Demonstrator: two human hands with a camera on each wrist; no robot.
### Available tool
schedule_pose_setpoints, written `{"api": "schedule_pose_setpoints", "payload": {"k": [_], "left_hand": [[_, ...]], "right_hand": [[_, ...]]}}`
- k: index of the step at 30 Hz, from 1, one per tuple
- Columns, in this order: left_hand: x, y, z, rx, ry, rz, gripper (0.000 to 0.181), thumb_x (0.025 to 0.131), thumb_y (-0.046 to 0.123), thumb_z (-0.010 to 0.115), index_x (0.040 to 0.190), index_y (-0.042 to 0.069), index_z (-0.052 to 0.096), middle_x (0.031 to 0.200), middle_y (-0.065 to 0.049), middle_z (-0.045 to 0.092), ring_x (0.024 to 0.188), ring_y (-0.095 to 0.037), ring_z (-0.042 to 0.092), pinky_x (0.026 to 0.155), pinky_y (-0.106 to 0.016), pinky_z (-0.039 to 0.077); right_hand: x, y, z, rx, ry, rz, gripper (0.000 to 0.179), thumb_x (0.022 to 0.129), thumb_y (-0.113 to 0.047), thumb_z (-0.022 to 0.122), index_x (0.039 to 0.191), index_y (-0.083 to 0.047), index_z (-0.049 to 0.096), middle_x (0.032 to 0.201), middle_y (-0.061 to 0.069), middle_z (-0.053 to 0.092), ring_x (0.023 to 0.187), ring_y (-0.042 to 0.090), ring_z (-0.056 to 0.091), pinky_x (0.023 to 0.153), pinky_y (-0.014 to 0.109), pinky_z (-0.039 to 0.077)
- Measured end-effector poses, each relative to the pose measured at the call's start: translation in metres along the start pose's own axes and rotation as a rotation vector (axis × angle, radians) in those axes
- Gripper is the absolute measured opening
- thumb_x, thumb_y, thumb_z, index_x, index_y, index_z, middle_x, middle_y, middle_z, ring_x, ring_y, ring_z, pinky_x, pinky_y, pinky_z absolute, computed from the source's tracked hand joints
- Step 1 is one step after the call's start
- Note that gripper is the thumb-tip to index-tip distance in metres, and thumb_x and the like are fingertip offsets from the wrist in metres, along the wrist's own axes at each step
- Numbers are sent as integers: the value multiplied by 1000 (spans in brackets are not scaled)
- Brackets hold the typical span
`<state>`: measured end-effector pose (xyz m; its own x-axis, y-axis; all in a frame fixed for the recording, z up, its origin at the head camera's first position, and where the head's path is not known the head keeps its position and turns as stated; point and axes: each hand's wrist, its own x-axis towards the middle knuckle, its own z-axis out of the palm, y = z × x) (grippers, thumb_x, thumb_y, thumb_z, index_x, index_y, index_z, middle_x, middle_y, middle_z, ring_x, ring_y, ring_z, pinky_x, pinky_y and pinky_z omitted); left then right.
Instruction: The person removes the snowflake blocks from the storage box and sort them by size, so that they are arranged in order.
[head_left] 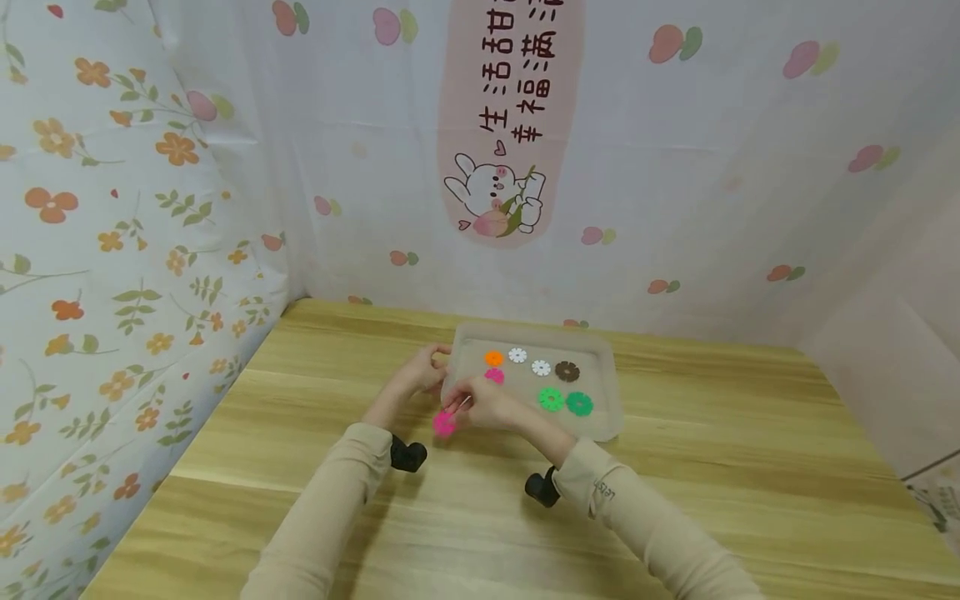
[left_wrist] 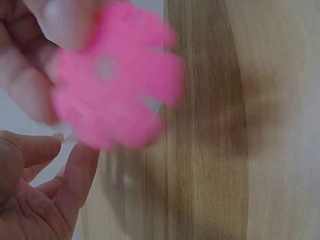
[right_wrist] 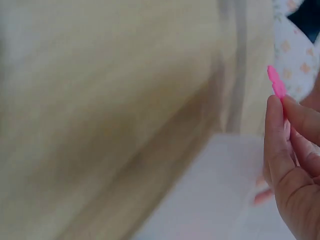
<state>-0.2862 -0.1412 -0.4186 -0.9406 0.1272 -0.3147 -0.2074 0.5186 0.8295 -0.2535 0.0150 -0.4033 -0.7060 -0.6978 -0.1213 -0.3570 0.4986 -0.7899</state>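
Note:
In the head view, my right hand (head_left: pixel 487 404) pinches a pink notched snowflake disc (head_left: pixel 444 424) between thumb and fingers, just off the tray's front left corner. The disc (left_wrist: pixel 115 80) looks large and blurred in the left wrist view and nearly edge-on in the right wrist view. My left hand (head_left: pixel 423 371) holds the left rim of a translucent white tray (head_left: pixel 611 392). Inside the tray lie an orange disc (head_left: pixel 493 358), another pink disc (head_left: pixel 494 376), two white discs (head_left: pixel 517 355), a brown disc (head_left: pixel 567 372), a light green disc (head_left: pixel 551 399) and a dark green disc (head_left: pixel 579 404).
The tray stands on a wood-grain table (head_left: pixel 712 467), close to its back edge. Behind hangs a patterned cloth (head_left: pixel 360 150) with a rabbit drawing, and a floral cloth (head_left: pixel 112 275) covers the left side. Dark wrist devices (head_left: pixel 407 456) sit below both hands.

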Motion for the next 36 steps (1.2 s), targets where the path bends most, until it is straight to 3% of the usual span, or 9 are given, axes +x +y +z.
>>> {"api": "schedule_pose_setpoints", "payload": {"k": [6,9,12,14,16,19,21,29,36], "left_hand": [[-1,1,1,6,-1,-13,41,93,0,44,134,3,38,115,-25,56,92,-31,61,59,-28,50],[11,-7,2,1,-3,-14,41,94,1,44,134,7,38,115,-22,57,90,-30,62,64,-34,53],[48,-42,5,-58,-34,57,40,92,6,50,131,15,42,104,-16,61,81,-24,63,61,-36,53],[56,-49,6,-67,-42,61,41,92,7,51,130,17,41,102,-15,62,80,-24,64,62,-38,54],[52,-43,6,-66,-39,44,41,92,6,50,131,14,40,103,-18,60,80,-26,63,63,-38,54],[14,-8,3,-27,-10,-30,42,94,1,44,134,7,37,114,-23,56,87,-28,62,69,-37,54],[0,1,1,-31,-8,-30,42,94,0,43,135,5,36,116,-25,55,89,-28,62,68,-34,54],[1,-1,-1,-48,-23,-30,42,94,2,45,134,7,37,118,-23,56,95,-32,62,72,-37,55],[9,-8,-1,-93,-46,-4,40,92,0,47,131,8,39,108,-22,59,82,-27,65,65,-35,55]], "right_hand": [[8,-5,27,-57,-25,-68,15,73,11,64,87,9,67,81,19,69,71,19,65,62,14,50],[10,-4,37,-85,-32,-80,13,71,13,64,83,8,67,77,18,68,64,14,60,58,13,47],[10,-1,44,-101,-25,-60,11,70,14,65,80,8,66,74,18,66,60,8,53,56,12,45],[9,0,48,-103,-14,-39,12,70,14,65,80,9,65,74,18,66,60,8,51,55,12,44],[9,1,51,-121,2,-24,12,70,15,64,80,8,65,75,18,66,62,11,54,56,13,44],[8,-1,52,-125,10,-17,14,71,16,61,82,8,65,77,18,66,67,17,58,57,14,45],[6,-3,50,-105,5,-7,14,72,15,60,83,8,64,78,17,65,69,19,59,58,14,45],[-6,-6,7,-165,84,45,16,77,3,66,92,6,66,79,12,65,69,11,56,63,17,48],[-9,9,-50,-66,161,251,28,82,-1,63,108,9,58,93,16,60,77,22,60,70,29,54]]}}
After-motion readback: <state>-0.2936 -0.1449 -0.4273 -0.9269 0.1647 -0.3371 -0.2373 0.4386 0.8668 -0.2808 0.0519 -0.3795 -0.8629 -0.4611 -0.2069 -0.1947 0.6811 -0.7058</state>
